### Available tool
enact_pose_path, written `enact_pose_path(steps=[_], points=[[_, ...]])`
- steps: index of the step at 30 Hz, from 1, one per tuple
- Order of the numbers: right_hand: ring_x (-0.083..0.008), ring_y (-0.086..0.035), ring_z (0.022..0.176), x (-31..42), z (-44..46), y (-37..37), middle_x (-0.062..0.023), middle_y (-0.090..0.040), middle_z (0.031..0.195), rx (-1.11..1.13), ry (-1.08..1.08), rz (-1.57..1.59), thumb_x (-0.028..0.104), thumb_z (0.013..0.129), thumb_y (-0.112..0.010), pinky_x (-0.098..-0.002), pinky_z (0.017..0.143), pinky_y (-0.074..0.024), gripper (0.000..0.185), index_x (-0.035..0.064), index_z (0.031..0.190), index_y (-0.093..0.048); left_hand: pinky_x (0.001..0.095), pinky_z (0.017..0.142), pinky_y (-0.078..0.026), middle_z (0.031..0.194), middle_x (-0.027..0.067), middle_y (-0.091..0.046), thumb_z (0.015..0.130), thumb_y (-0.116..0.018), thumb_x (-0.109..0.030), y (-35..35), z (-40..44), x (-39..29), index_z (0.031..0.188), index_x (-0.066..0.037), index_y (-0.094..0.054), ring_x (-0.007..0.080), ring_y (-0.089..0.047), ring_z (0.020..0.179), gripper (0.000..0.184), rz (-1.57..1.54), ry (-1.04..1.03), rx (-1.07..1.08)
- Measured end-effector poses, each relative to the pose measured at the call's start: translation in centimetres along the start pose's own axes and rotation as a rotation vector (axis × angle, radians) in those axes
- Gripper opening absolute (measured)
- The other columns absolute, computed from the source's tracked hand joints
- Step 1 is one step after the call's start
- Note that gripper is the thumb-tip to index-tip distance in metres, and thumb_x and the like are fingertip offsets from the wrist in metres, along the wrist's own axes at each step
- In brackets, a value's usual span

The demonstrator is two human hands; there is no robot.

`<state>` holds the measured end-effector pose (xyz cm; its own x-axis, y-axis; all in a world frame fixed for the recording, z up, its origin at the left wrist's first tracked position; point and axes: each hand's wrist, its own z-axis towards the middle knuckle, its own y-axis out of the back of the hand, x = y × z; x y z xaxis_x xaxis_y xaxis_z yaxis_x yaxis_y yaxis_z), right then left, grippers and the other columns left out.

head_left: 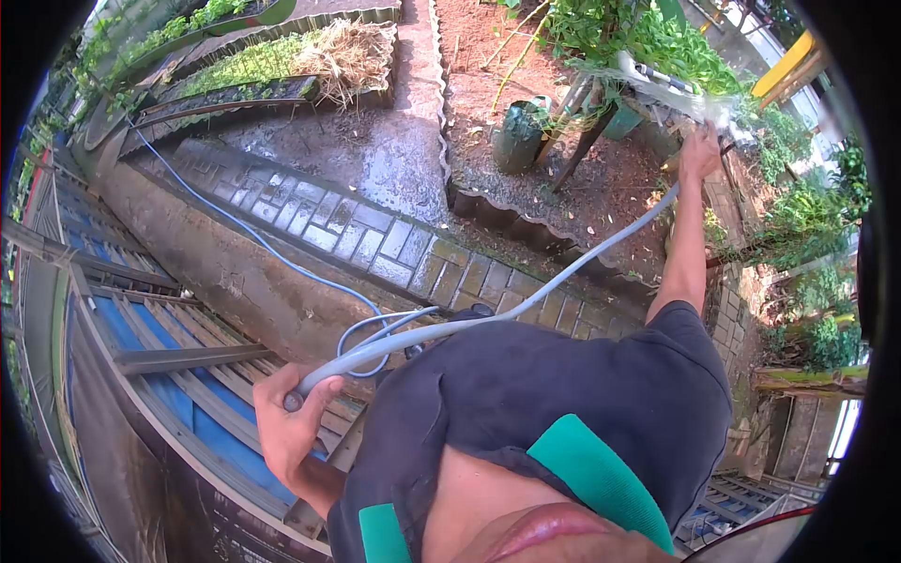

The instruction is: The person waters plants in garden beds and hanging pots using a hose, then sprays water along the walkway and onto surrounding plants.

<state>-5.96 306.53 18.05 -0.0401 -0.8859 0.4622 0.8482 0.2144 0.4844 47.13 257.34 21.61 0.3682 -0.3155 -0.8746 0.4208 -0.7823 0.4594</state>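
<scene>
A grey-blue garden hose (526,302) stretches across my chest from one hand to the other. My left hand (289,422), low at the left, is closed around the hose, with its thumb along the top. Far out at the upper right, my right hand (699,153) grips the hose near its end, partly hidden by spray. Water (690,101) fans out from there over the leafy plants (690,56). The hose trails in loops beside me, and a thin blue length runs along the low wall toward the upper left.
Wet brick paving (361,235) crosses in front of me. A dark green grow bag (518,137) stands on the soil bed, bordered by wavy edging (511,218). Dry straw (347,58) covers part of another bed. At the left is a slatted wooden frame (202,375) over blue sheeting.
</scene>
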Motion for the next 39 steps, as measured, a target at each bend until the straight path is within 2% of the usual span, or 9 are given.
enact_pose_path(steps=[5, 6, 14, 23, 27, 30, 33, 36, 39], points=[[-0.0400, -0.065, 0.080, 9.5, -6.9, -5.5, -0.0215, -0.067, 0.084, 0.086, 0.078, 0.244, 0.013, 0.089, -0.055, -0.0476, 0.073, -0.0484, 0.026, 0.0138, 0.113, -0.065, 0.0253, 0.047, -0.025, 0.055, -0.0027, -0.048, 0.074, -0.082, -0.023, 2.5, -0.4, 3.4, 0.074, 0.004, -0.067, 0.0054, -0.035, 0.053, 0.031, -0.066, 0.116, -0.084], [-0.0400, -0.065, 0.080, 10.6, -8.3, -7.4, -0.0209, -0.067, 0.082, -0.024, 0.202, 0.331, 0.012, 0.089, -0.055, -0.0481, 0.073, -0.0480, 0.025, 0.0129, 0.113, -0.064, 0.0253, 0.047, -0.025, 0.055, -0.0026, -0.048, 0.073, -0.082, -0.023, 2.8, -0.1, 3.7, 0.073, 0.004, -0.066, 0.0055, -0.035, 0.053, 0.032, -0.072, 0.129, -0.093], [-0.0374, -0.065, 0.082, 21.6, -15.8, -18.4, -0.0197, -0.067, 0.088, 0.133, 0.264, 0.331, 0.012, 0.090, -0.054, -0.0461, 0.071, -0.0494, 0.025, 0.0112, 0.113, -0.063, 0.0263, 0.049, -0.029, 0.054, 0.0003, -0.050, 0.071, -0.083, -0.027, 3.4, 6.1, 4.2, 0.073, 0.006, -0.066, 0.0076, -0.040, 0.055, 0.037, -0.095, 0.242, -0.159], [-0.0409, -0.064, 0.079, 34.5, -8.5, -35.1, -0.0210, -0.065, 0.080, 0.289, 0.561, 0.341, 0.015, 0.091, -0.054, -0.0500, 0.066, -0.0495, 0.016, 0.0141, 0.106, -0.062, 0.0265, 0.049, -0.034, 0.054, 0.0010, -0.054, 0.074, -0.081, -0.020, 2.4, 23.4, 2.8, 0.075, 0.006, -0.067, 0.0066, -0.044, 0.054, 0.030, -0.165, 0.324, -0.108], [-0.0415, -0.066, 0.078, 42.1, -3.9, -40.0, -0.0246, -0.066, 0.082, 0.427, 0.623, 0.170, 0.015, 0.090, -0.050, -0.0504, 0.068, -0.0527, 0.024, 0.0122, 0.109, -0.064, 0.0304, 0.050, -0.038, 0.051, 0.0083, -0.054, 0.072, -0.081, -0.024, 1.8, 32.2, 2.5, 0.071, 0.005, -0.067, 0.0134, -0.049, 0.050, 0.032, -0.043, 0.199, -0.080], [-0.0415, -0.067, 0.081, 47.3, -1.1, -42.8, -0.0245, -0.067, 0.085, 0.473, 0.661, 0.092, 0.017, 0.091, -0.049, -0.0511, 0.070, -0.0528, 0.021, 0.0129, 0.106, -0.064, 0.0260, 0.047, -0.032, 0.053, 0.0030, -0.052, 0.073, -0.081, -0.021, 1.0, 36.7, 1.9, 0.070, 0.006, -0.065, 0.0064, -0.043, 0.054, 0.031, -0.022, 0.145, -0.055], [-0.0405, -0.067, 0.081, 50.9, 1.3, -45.8, -0.0222, -0.068, 0.083, 0.427, 0.764, 0.114, 0.018, 0.092, -0.048, -0.0508, 0.072, -0.0534, 0.020, 0.0120, 0.103, -0.064, 0.0267, 0.047, -0.031, 0.053, 0.0032, -0.051, 0.072, -0.082, -0.020, 0.5, 39.0, 2.3, 0.070, 0.005, -0.066, 0.0068, -0.042, 0.054, 0.030, -0.115, 0.119, -0.060], [-0.0362, -0.068, 0.082, 55.4, 2.9, -45.3, -0.0201, -0.069, 0.091, 0.400, 0.755, 0.086, 0.021, 0.092, -0.053, -0.0464, 0.074, -0.0541, 0.021, 0.0130, 0.105, -0.068, 0.0343, 0.054, -0.043, 0.058, 0.0134, -0.064, 0.072, -0.080, -0.029, 0.9, 39.4, 2.5, 0.072, 0.003, -0.069, 0.0241, -0.058, 0.050, 0.033, -0.073, 0.179, -0.041], [-0.0344, -0.069, 0.081, 58.8, 4.4, -43.5, -0.0210, -0.069, 0.089, 0.443, 0.719, 0.134, 0.021, 0.092, -0.052, -0.0448, 0.073, -0.0548, 0.023, 0.0119, 0.106, -0.068, 0.0331, 0.056, -0.045, 0.060, 0.0123, -0.066, 0.073, -0.079, -0.029, 1.3, 38.2, 2.6, 0.074, 0.002, -0.070, 0.0217, -0.062, 0.053, 0.032, -0.146, 0.228, -0.036]])
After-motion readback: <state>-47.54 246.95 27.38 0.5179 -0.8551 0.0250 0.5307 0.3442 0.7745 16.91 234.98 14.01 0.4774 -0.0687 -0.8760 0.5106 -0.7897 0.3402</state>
